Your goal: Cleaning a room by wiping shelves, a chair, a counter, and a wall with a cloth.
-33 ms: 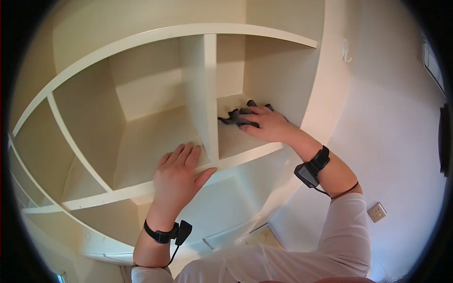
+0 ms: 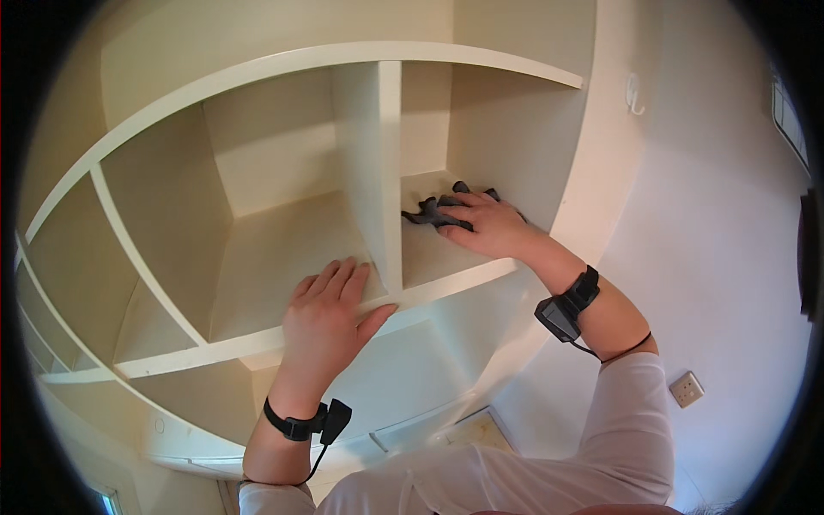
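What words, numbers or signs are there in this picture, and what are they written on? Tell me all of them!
There are none that I can read.
White shelves: no writing shows.
Dark, crumpled cloth-like thing under the right hand: no letters show.
Black wristbands: no readable marks.
Wall socket: too small to tell whether anything is printed.

A cream shelf (image 2: 292, 249) bears a crumpled dark cloth (image 2: 425, 213) at right.

Shelf (image 2: 283, 249) slightly farther right in view
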Tool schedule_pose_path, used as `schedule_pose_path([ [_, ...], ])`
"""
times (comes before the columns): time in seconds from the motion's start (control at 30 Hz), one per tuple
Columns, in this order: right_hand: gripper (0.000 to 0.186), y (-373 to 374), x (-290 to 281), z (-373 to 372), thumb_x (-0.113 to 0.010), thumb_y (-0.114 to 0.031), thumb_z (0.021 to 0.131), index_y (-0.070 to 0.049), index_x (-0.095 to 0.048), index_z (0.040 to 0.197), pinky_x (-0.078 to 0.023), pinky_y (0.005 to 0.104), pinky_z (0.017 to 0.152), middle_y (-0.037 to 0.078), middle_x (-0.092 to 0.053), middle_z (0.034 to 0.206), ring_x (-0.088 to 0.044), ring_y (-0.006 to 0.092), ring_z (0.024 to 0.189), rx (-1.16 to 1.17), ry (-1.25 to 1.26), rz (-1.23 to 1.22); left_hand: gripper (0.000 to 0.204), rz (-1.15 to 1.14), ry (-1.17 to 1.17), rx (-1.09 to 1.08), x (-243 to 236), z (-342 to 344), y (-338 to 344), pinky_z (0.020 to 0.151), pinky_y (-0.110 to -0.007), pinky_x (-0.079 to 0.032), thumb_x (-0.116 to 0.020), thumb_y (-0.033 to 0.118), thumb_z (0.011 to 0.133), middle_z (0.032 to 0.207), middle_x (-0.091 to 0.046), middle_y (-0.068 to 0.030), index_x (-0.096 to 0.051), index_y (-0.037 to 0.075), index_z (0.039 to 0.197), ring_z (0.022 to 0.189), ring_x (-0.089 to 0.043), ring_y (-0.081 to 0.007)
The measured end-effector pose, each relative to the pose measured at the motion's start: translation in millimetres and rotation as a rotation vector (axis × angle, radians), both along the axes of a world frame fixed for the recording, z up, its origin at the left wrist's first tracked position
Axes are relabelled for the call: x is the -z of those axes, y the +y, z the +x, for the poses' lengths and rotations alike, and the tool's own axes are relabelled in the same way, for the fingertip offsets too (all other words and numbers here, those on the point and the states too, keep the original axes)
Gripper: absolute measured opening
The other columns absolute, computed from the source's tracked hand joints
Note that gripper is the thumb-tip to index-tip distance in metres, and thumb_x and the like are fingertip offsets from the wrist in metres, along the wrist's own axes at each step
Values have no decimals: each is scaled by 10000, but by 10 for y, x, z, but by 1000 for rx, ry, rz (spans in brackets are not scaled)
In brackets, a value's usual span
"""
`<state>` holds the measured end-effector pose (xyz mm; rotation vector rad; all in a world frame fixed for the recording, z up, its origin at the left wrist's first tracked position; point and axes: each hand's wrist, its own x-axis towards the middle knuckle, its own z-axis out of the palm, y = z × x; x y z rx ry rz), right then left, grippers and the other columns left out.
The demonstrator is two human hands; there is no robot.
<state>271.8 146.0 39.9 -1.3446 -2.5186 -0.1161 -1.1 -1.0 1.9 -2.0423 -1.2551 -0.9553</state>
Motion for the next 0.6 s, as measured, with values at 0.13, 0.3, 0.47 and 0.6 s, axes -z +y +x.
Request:
schedule_pose_path([
  [0.13, 567, 56, 53, -120, -491, -569, 943, -229, -606, 1381, -377, 480, 1117, 133, -467, 1518, -406, 339, 1415, 22, 22, 77, 506, -8, 3, -22, 20, -43, -29, 900, -416, -526, -770, 429, 813, 1163, -706, -146, -691, 41, 1129, 1099, -671, -302],
  [0.3, 544, 79, 114, -89, -496, -549, 937, -245, -613, 1373, -392, 496, 1101, 115, -506, 1488, -443, 336, 1389, -9, 90, 117, 509, -33, -1, -30, 19, -33, -48, 909, -418, -525, -750, 446, 832, 1167, -705, -147, -690, 44, 1137, 1106, -670, -298],
  [0.47, 517, 88, 136, -84, -522, -532, 934, -237, -632, 1345, -414, 487, 1082, 126, -520, 1471, -468, 322, 1364, -16, 112, 142, 518, -15, 5, -41, 45, -42, -68, 936, -420, -515, -734, 461, 848, 1184, -700, -145, -683, 47, 1156, 1125, -662, -293],
  [0.6, 513, 89, 135, -81, -533, -530, 931, -230, -642, 1332, -421, 480, 1078, 128, -530, 1461, -482, 326, 1350, -17, 140, 151, 518, -31, -7, -45, 33, -29, -71, 944, -417, -510, -731, 460, 852, 1190, -698, -143, -681, 46, 1160, 1132, -659, -290],
])
